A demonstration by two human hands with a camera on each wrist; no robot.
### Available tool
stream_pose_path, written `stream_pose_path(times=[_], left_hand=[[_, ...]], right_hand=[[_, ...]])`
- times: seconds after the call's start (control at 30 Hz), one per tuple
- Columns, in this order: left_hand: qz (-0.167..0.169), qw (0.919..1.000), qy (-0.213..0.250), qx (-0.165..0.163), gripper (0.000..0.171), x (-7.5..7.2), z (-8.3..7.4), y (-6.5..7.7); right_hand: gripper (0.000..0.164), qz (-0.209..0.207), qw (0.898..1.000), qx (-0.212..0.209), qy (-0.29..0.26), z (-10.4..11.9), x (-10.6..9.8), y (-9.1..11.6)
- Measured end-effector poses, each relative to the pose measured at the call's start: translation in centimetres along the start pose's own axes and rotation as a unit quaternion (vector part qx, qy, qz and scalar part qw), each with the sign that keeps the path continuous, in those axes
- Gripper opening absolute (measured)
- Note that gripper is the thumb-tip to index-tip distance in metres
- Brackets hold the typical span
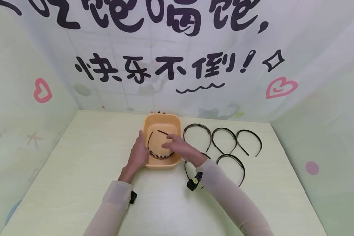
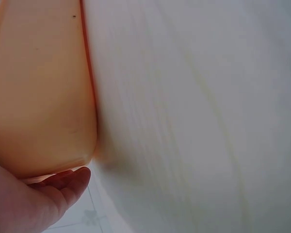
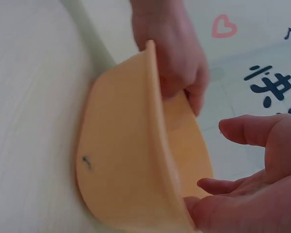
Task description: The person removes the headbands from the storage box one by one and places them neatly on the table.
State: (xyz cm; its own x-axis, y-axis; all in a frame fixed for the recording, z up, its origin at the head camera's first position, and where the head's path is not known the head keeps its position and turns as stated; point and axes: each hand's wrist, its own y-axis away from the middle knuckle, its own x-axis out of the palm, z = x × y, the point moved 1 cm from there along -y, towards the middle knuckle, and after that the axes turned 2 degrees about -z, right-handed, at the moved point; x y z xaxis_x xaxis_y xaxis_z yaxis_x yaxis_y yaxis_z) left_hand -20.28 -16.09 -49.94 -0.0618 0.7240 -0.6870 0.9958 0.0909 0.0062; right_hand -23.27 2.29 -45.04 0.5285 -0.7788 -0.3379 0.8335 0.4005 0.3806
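An orange plastic basin [image 1: 162,166] stands on the table. Inside it lies a dark toothed headband [image 1: 160,156], its right side partly covered by my right hand. My left hand [image 1: 139,151] grips the basin's left rim; in the left wrist view, its fingers [image 2: 72,187] bend round the end of the basin. My right hand [image 1: 180,147] is over the basin's right side, thumb and fingers apart with nothing between them. In the right wrist view, the lower fingers of this hand [image 3: 262,179] are right at the near rim.
Several dark headbands lie on the table right of the basin, in two rows: the back row includes one headband [image 1: 224,128] in its middle, and the front row one [image 1: 243,170] at right. My right forearm crosses over the front row. Printed walls [image 1: 171,95] enclose the table's back and sides.
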Motion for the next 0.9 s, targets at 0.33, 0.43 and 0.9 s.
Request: stream_pose_path(times=[0.33, 0.43, 0.9], left_hand=[[-0.006, 1.0, 0.002, -0.001, 0.08, 0.0, 0.1, 0.1], [0.001, 1.0, 0.001, -0.004, 0.082, 0.1, 0.3, 0.3], [-0.001, 1.0, 0.006, 0.002, 0.082, 0.1, 0.2, 0.2]], right_hand=[[0.064, -0.043, 0.997, -0.002, 0.058, 0.1, 2.0, -0.6], [0.062, -0.039, 0.998, 0.002, 0.055, 0.0, 2.3, -0.6], [0.059, -0.075, 0.997, 0.014, 0.013, 0.1, 2.4, -1.2]])
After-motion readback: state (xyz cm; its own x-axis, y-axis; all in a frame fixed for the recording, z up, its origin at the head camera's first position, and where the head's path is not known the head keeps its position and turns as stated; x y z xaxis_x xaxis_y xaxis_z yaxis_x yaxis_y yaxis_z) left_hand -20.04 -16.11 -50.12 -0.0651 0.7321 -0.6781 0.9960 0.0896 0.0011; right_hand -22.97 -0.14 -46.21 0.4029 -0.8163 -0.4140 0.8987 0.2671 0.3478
